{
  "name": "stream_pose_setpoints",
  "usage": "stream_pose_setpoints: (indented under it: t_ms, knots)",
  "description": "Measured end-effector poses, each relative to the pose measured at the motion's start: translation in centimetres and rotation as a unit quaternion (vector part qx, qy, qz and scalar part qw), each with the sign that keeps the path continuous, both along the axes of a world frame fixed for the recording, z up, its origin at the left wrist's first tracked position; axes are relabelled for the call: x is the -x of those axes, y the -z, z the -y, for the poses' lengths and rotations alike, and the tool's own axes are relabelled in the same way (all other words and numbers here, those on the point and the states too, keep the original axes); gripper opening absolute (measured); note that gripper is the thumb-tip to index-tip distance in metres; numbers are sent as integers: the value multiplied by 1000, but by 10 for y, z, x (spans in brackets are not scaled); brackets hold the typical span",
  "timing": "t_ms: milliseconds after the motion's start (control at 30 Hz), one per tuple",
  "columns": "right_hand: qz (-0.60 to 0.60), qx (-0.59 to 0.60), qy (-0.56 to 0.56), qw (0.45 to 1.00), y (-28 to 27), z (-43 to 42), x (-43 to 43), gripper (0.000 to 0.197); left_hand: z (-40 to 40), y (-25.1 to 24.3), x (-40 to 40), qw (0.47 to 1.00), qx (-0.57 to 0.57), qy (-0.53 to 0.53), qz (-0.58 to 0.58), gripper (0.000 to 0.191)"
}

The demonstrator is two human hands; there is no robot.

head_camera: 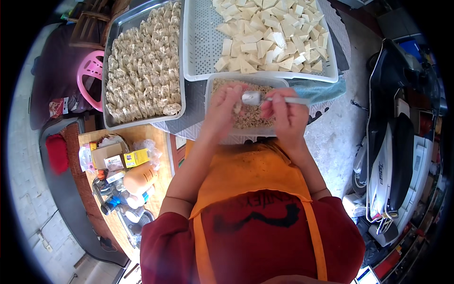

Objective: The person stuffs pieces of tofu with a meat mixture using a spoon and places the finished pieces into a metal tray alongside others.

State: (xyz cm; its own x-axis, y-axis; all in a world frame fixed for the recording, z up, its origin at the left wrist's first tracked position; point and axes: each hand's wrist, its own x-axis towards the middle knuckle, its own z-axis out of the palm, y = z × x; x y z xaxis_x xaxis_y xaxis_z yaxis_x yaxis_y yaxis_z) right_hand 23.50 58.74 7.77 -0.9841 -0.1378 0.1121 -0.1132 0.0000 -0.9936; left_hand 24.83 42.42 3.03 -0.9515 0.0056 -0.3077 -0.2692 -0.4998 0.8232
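My right hand (285, 113) grips a metal spoon (252, 97) by its pale handle, its broad end beside my left fingers. My left hand (224, 106) has its fingers curled around a small pale piece (237, 107), mostly hidden by them. Both hands are over a clear plastic tub (210, 83) of brown crumbly filling (253, 119). Beyond it stands a white perforated plastic basket (200, 46), with cut pale tofu-like wedges (262, 48) heaped on its right side. To the left, a metal tray (142, 125) carries tight rows of lumpy, pale brown stuffed pieces (143, 71).
A blue-green cloth (319, 90) lies under the basket's right corner. At lower left, a wooden table (165, 170) bears boxes and an orange bottle (139, 179). A pink plastic chair back (85, 76) rises beside the tray. A scooter (386, 170) is parked on the right.
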Motion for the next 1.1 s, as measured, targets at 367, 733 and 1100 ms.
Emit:
stream_pose_setpoints:
  t_ms: [367,733,1100]
  knots:
    - [203,-62,-241,947,35,16,15,23,15,-18,2,999,-20,-23,-38,32]
    - [142,79,-95,982,-6,-10,24,17,-1,-20,2,1000,23,-17,-11,40]
    - [-196,-152,9,969,-21,0,6,10,-1,-18,5,956,292,24,-27,26]
